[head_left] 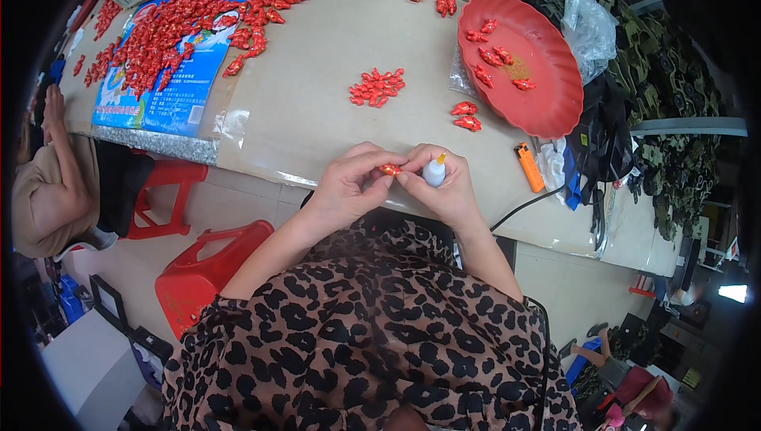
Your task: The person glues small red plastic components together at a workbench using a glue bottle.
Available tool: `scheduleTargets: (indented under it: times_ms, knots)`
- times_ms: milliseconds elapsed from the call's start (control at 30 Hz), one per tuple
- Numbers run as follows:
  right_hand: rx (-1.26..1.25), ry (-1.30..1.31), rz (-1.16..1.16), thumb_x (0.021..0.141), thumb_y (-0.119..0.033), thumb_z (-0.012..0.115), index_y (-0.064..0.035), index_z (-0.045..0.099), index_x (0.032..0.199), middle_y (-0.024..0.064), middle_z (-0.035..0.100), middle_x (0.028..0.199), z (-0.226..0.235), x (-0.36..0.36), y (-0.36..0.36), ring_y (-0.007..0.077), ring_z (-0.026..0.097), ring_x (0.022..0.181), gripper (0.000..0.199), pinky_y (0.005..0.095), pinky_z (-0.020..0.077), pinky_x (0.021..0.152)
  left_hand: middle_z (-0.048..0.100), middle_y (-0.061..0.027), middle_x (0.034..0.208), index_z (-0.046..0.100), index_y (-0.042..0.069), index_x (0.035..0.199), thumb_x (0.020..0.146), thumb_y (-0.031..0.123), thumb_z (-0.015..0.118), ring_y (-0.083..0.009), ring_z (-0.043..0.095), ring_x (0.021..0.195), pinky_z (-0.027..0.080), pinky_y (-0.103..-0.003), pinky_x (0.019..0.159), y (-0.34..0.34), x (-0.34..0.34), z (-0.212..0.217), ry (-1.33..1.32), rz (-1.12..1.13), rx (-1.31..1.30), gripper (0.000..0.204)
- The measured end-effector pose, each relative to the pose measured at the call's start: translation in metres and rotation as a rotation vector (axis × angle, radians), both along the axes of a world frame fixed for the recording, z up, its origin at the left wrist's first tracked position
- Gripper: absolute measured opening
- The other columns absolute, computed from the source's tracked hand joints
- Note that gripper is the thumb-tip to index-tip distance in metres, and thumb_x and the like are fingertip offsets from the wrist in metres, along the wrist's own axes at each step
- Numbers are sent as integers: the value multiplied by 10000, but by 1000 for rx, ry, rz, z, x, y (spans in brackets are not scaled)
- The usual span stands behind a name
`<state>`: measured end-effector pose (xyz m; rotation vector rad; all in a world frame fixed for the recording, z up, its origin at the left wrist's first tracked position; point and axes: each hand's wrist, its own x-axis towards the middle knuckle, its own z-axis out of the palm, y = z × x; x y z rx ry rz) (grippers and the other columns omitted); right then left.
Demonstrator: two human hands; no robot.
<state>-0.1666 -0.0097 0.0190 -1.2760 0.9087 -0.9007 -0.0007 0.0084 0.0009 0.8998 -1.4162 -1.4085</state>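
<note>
At the near edge of the table, my left hand pinches a small shiny red figure with gold marks between thumb and fingers. My right hand is closed round a small white squeeze bottle with a yellow tip pointing up. The right thumb and fingertip also meet the red figure from its right side. Beyond my hands lies a cluster of small red pieces. Two larger red figures rest to the right of it, beside a red scalloped tray that holds several more.
A big heap of red figures covers a blue printed sheet at the far left. An orange lighter lies right of my hands, near a black cable. Camouflage fabric piles up at the right. Red stools and a seated person are leftward.
</note>
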Motion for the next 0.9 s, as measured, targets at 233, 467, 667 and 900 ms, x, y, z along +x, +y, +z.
scheduleTargets:
  times_ms: [233, 467, 667, 900]
  knots:
    - [4, -26, -7, 693, 40, 586, -1, 541, 728, 49, 546, 766, 1, 0, 1, 90, 503, 703, 70, 212, 394, 657, 480, -56, 926, 547, -8, 995, 757, -92, 465, -95, 495, 822, 414, -194, 683, 0, 0, 1, -27, -3, -8, 266]
    - [5, -22, -1, 684, 50, 584, -4, 540, 726, 49, 543, 767, 0, 0, 0, 90, 501, 706, 82, 211, 393, 658, 486, -65, 927, 552, -3, 990, 742, -88, 481, -109, 501, 819, 421, -205, 680, 0, -1, 2, -36, 7, -53, 271]
    - [7, -28, 1, 682, 53, 586, -6, 539, 730, 47, 542, 770, -1, -1, 0, 89, 500, 708, 88, 208, 390, 656, 519, -56, 851, 568, 26, 971, 698, -61, 520, -108, 514, 726, 422, -206, 647, 0, -3, 2, -41, 74, -117, 290]
    - [29, -2, -64, 695, 6, 600, -7, 535, 704, 10, 547, 694, 0, 4, 0, 45, 481, 630, 67, 182, 387, 560, 469, -39, 878, 532, -6, 1007, 759, -73, 476, -75, 475, 776, 402, -185, 650, 1, -2, 5, -35, 22, 58, 263]
